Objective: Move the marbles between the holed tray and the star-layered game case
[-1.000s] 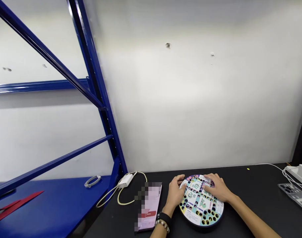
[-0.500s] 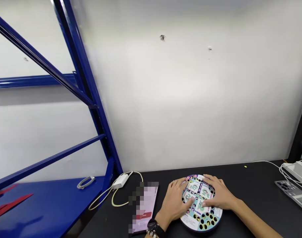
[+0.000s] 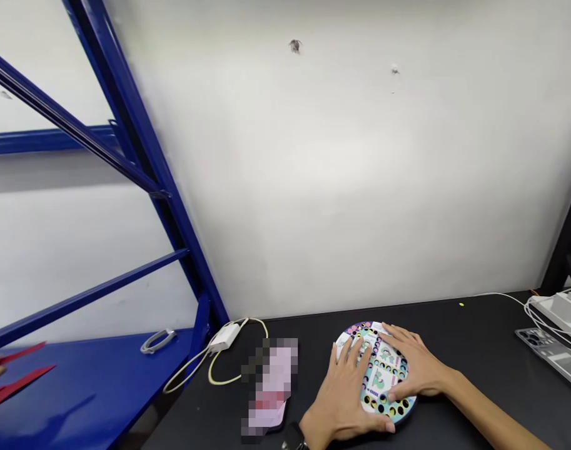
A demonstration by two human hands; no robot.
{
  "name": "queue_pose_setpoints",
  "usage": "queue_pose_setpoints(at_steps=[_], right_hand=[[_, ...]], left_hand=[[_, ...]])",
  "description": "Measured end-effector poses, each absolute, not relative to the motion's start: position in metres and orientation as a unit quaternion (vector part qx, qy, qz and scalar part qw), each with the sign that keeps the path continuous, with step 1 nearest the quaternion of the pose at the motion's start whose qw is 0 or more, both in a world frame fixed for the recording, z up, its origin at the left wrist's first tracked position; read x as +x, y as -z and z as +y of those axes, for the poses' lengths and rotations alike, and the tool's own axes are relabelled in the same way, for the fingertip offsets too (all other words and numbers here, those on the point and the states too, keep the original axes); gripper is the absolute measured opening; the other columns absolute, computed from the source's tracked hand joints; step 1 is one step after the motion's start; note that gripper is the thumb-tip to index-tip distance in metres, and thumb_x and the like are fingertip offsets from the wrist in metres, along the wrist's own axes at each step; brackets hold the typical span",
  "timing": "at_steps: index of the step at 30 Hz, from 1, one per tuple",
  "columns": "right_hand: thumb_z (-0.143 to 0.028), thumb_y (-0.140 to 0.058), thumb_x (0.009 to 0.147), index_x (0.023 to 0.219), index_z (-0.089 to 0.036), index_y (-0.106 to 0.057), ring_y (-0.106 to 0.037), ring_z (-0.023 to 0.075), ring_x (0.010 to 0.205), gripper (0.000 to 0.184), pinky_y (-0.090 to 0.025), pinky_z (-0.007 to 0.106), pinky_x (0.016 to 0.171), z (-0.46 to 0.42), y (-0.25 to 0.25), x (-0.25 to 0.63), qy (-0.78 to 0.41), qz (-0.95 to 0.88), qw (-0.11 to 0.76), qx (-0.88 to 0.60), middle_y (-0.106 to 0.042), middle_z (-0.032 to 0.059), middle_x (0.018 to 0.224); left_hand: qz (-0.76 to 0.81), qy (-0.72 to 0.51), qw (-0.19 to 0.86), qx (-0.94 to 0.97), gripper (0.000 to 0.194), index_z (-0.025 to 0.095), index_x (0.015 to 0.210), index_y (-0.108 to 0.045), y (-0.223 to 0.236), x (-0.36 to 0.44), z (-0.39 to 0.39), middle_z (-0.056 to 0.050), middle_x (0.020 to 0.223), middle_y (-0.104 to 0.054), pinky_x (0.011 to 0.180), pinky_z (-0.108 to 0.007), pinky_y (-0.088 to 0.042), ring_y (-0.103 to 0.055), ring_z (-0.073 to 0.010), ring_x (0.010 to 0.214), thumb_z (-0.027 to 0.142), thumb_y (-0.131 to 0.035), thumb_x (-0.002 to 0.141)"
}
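Observation:
A round game board (image 3: 383, 369) with coloured squares and a ring of dark holes lies on the black table (image 3: 473, 350). My left hand (image 3: 346, 394) lies flat over the board's left side, fingers spread, thumb along its near edge. My right hand (image 3: 414, 369) rests on the board's right side, fingers stretched out across the top. Both hands press on the board and hide part of it. A dark watch (image 3: 294, 437) shows on my left wrist.
A pink phone (image 3: 270, 387) lies left of the board. A white charger (image 3: 224, 340) with a yellowish cable sits behind it. A blue metal rack (image 3: 126, 150) and blue shelf (image 3: 88, 394) stand at left. White cables and a power strip (image 3: 560, 309) lie at the far right.
My left hand has slid from the board's left edge onto its face and toward me. The right hand stays on the right side. The view has shifted right and down.

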State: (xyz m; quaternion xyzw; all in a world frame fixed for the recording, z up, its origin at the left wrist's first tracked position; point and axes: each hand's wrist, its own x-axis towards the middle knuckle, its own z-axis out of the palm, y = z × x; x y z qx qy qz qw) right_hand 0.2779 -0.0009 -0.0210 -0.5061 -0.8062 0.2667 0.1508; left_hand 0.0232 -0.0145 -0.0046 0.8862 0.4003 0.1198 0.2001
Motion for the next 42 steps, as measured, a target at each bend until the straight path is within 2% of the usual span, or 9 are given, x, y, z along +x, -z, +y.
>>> queue_pose_setpoints(at_steps=[5,8,14,20,28,34,38,42], right_hand=[[-0.070,-0.076,0.056,0.155,-0.026,-0.028,-0.014,0.0396,0.149,0.119,-0.010,0.052,0.120,-0.001,0.018,0.277,-0.261,-0.815,0.145,-0.498,-0.012,0.0077,0.165],[-0.071,-0.075,0.056,0.155,-0.027,-0.027,-0.015,0.0390,0.149,0.119,-0.010,0.052,0.120,-0.002,0.019,0.277,-0.261,-0.809,0.146,-0.505,-0.013,0.0064,0.164],[-0.071,-0.076,0.053,0.153,-0.029,-0.034,-0.017,0.0380,0.148,0.116,-0.011,0.051,0.120,-0.008,0.023,0.274,-0.258,-0.787,0.166,-0.535,-0.018,0.0050,0.164],[-0.072,-0.076,0.053,0.152,-0.028,-0.037,-0.017,0.0374,0.149,0.115,-0.009,0.051,0.120,-0.010,0.020,0.271,-0.268,-0.778,0.162,-0.545,-0.017,0.0068,0.163],[-0.074,-0.076,0.052,0.150,-0.028,-0.040,-0.018,0.0379,0.148,0.114,-0.011,0.052,0.120,-0.012,0.021,0.272,-0.265,-0.776,0.171,-0.547,-0.020,0.0071,0.163],[-0.075,-0.071,0.059,0.155,-0.026,-0.030,-0.020,0.0363,0.148,0.115,-0.014,0.050,0.120,-0.014,0.022,0.276,-0.269,-0.768,0.199,-0.546,-0.019,0.0089,0.164],[-0.073,-0.055,0.077,0.155,-0.023,-0.029,-0.024,0.0323,0.147,0.096,-0.018,0.047,0.119,-0.013,0.027,0.278,-0.263,-0.719,0.224,-0.603,-0.029,0.0103,0.160],[-0.070,-0.048,0.082,0.152,-0.023,-0.034,-0.032,0.0329,0.142,0.086,-0.021,0.047,0.117,-0.015,0.028,0.278,-0.251,-0.702,0.226,-0.627,-0.043,0.0107,0.152]], left_hand=[[0.408,-0.127,0.213,0.879,0.126,0.025,0.156,-0.024,0.007,0.026,-0.015,-0.014,0.162,-0.019,0.116,-0.070,0.000,-0.011,-0.0479,0.147,0.088,-0.066,0.055],[0.413,-0.114,0.217,0.877,0.126,0.025,0.156,-0.021,0.007,0.027,-0.016,-0.013,0.163,-0.015,0.116,-0.069,0.000,-0.008,-0.0466,0.148,0.089,-0.064,0.056],[0.405,-0.153,0.219,0.875,0.124,0.028,0.155,-0.025,0.012,0.026,-0.014,-0.014,0.162,-0.019,0.116,-0.069,0.001,-0.013,-0.0469,0.147,0.085,-0.069,0.055],[0.444,-0.104,0.229,0.860,0.132,0.026,0.156,-0.023,0.009,0.029,-0.014,-0.013,0.163,-0.014,0.116,-0.068,0.004,-0.006,-0.0447,0.149,0.086,-0.071,0.048],[0.440,-0.114,0.231,0.860,0.131,0.027,0.155,-0.024,0.012,0.030,-0.014,-0.013,0.163,-0.016,0.116,-0.068,0.004,-0.008,-0.0452,0.148,0.087,-0.070,0.048],[0.405,-0.168,0.222,0.871,0.107,0.029,0.151,-0.036,0.009,0.023,-0.018,-0.012,0.160,-0.028,0.118,-0.066,-0.003,-0.021,-0.0451,0.146,0.083,-0.065,0.063],[0.470,-0.211,0.193,0.835,0.078,0.027,0.148,-0.043,-0.001,0.018,-0.014,-0.008,0.157,-0.037,0.121,-0.056,-0.011,-0.030,-0.0382,0.144,0.070,-0.054,0.083],[0.583,-0.237,0.169,0.759,0.076,0.019,0.143,-0.049,-0.006,0.014,-0.004,-0.016,0.150,-0.046,0.117,-0.054,-0.019,-0.036,-0.0372,0.141,0.062,-0.057,0.080]])
